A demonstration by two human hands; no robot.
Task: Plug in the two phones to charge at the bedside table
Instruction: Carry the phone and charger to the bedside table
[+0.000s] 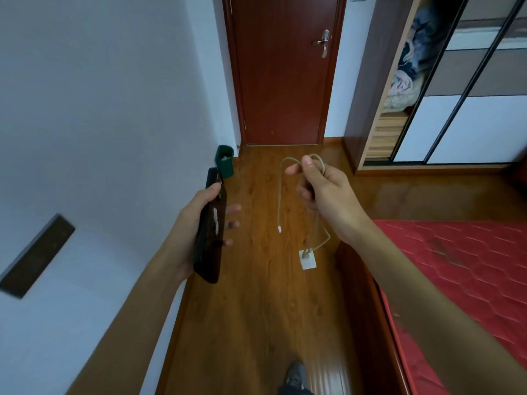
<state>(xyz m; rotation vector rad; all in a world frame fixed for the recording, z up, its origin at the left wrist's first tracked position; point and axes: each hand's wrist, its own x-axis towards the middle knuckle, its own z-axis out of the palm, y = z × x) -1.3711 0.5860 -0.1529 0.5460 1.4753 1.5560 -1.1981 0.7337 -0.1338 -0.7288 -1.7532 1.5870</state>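
My left hand (199, 218) grips a black phone (209, 232) held edge-on, with its length running away from me. It may be more than one phone stacked; I cannot tell. My right hand (322, 195) is closed on a looped beige charging cable (281, 192). The cable's white connector (279, 230) dangles free between the two hands. A white charger plug (307, 259) hangs at the cable's other end, below my right hand. No bedside table is in view.
A narrow wooden floor strip (256, 323) runs between the white wall (99, 109) and a bed with a red mattress (470, 266). A closed brown door (282, 69) stands ahead, a green bin (225, 161) beside it, a wardrobe (456, 81) at right. My shoe (296, 377) shows below.
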